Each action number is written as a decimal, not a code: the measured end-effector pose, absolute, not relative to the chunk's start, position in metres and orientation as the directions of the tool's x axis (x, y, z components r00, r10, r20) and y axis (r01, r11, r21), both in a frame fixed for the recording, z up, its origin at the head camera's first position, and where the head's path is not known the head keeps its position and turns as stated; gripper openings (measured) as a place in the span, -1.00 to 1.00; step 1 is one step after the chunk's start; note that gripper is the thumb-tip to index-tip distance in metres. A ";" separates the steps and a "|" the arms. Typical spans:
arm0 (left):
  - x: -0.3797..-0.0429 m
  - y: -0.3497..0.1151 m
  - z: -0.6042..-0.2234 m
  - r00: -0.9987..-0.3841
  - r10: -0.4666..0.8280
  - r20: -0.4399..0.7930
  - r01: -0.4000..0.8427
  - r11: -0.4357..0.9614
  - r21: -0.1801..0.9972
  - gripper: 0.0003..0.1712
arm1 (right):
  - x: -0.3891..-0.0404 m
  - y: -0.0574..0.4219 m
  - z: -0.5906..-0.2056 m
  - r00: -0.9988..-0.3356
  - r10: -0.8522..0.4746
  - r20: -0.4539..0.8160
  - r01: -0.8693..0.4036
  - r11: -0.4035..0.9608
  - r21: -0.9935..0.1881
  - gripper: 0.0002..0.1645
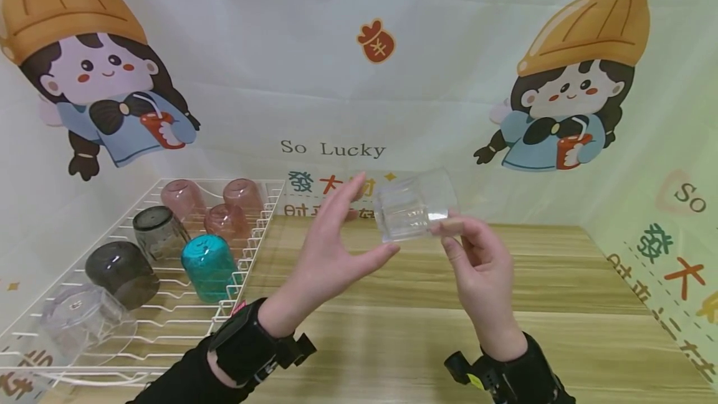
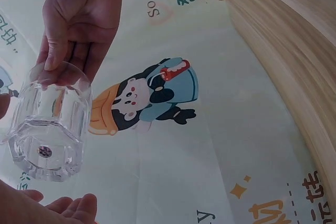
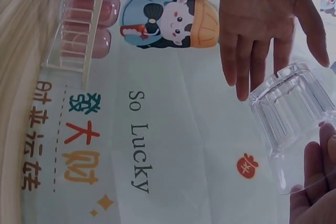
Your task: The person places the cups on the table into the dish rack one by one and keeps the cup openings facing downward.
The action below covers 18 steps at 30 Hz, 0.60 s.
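Note:
A clear faceted glass (image 1: pixel 412 204) is held tilted on its side above the table, its thick base toward the left. My right hand (image 1: pixel 482 267) pinches it near the rim between thumb and fingers. Beside the base, my left hand (image 1: pixel 331 248) is spread, thumb below and fingers above, with a gap between them. In the left wrist view the glass (image 2: pixel 50 124) shows a small dark round mark on its base, and the right hand (image 2: pixel 81 19) grips its rim. The right wrist view has the left hand (image 3: pixel 262 24) with straight fingers close to the base.
A white wire rack (image 1: pixel 168 323) stands at the left. On it are upside-down glasses: a clear one (image 1: pixel 84 320), dark grey ones (image 1: pixel 123 276), a teal one (image 1: pixel 209 270) and several pink ones (image 1: pixel 182 198). A printed cloth (image 1: pixel 449 111) hangs behind the wooden table (image 1: pixel 561 279).

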State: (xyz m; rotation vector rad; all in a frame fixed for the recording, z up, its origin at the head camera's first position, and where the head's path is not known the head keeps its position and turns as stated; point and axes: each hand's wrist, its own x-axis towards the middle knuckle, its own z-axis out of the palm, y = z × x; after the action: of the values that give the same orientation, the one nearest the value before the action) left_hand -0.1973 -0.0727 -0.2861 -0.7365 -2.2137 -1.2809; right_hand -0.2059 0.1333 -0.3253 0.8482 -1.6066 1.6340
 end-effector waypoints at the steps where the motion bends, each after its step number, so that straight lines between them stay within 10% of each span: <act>1: -0.198 -0.072 -0.286 -0.743 0.210 0.635 0.658 0.400 0.638 0.07 | -0.206 0.133 -0.326 -0.555 0.028 0.831 -0.832 -0.014 -0.555 -0.83; 18: -0.200 -0.065 -0.292 -0.786 0.214 0.580 0.616 0.189 0.765 -0.07 | -0.202 0.124 -0.331 -0.542 0.024 0.840 -0.833 -0.150 -0.533 -0.79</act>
State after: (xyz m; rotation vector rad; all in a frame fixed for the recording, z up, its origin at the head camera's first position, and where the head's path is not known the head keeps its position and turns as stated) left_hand -0.2005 -0.0645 -0.2917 -0.7827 -2.1271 -1.6262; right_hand -0.2021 0.1237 -0.3312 0.9355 -1.4929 1.7601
